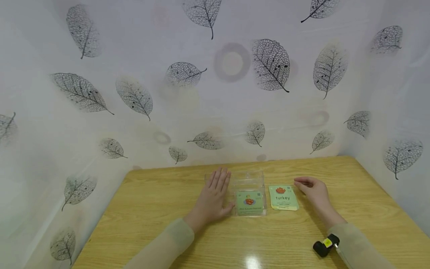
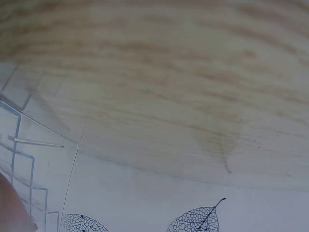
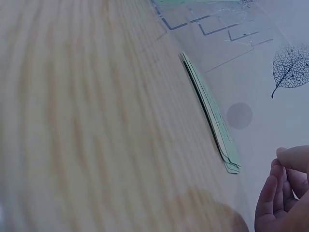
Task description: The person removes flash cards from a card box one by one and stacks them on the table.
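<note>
A clear plastic stepped card holder (image 1: 248,184) stands on the table, with a green card (image 1: 249,208) reading "Mid-Autumn Festival" at its front. Along the holder's left side lies my left hand (image 1: 213,198), its fingers stretched out. In the left wrist view the holder's stepped edge (image 2: 31,157) shows beside part of that hand (image 2: 12,212). A small stack of green cards (image 1: 283,203), "turkey" on top, lies right of the holder. My right hand (image 1: 315,191) is just beyond the stack's right edge, fingers loosely bent with thumb and fingertips together (image 3: 285,193); I see nothing between them.
A black device with a yellow label (image 1: 326,244) is strapped at the right wrist. The wooden table (image 1: 151,205) meets a pale leaf-patterned sheet (image 1: 215,104) at the back and sides.
</note>
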`<move>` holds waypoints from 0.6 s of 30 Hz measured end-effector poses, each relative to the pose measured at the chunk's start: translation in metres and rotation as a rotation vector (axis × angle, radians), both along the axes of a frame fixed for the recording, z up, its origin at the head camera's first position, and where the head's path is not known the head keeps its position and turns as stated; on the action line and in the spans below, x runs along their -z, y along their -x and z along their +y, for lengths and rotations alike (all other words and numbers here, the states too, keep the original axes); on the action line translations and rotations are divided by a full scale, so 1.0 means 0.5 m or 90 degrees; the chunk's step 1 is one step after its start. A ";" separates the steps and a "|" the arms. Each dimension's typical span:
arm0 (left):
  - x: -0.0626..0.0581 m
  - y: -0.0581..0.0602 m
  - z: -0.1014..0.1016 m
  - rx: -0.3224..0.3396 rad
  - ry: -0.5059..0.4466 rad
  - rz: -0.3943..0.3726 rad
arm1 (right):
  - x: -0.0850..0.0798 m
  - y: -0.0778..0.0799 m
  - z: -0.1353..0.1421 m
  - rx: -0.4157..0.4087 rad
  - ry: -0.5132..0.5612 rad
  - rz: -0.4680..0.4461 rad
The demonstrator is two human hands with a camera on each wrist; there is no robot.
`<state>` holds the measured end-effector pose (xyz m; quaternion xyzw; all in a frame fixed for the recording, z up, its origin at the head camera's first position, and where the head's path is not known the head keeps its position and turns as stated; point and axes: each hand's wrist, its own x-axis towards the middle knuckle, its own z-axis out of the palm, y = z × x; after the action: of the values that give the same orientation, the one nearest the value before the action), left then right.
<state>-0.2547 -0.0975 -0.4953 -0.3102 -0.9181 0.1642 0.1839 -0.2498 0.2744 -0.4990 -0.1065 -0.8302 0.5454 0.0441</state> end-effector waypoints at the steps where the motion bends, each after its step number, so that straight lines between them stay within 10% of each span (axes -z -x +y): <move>1: 0.000 0.000 0.000 0.000 0.000 -0.001 | 0.000 0.000 0.000 0.000 -0.002 0.000; 18: -0.001 -0.002 -0.002 0.002 0.006 0.007 | -0.005 -0.004 -0.007 0.001 -0.010 0.003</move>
<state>-0.2537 -0.0986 -0.4946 -0.3115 -0.9158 0.1699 0.1881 -0.2479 0.2710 -0.4964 -0.1056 -0.8345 0.5388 0.0471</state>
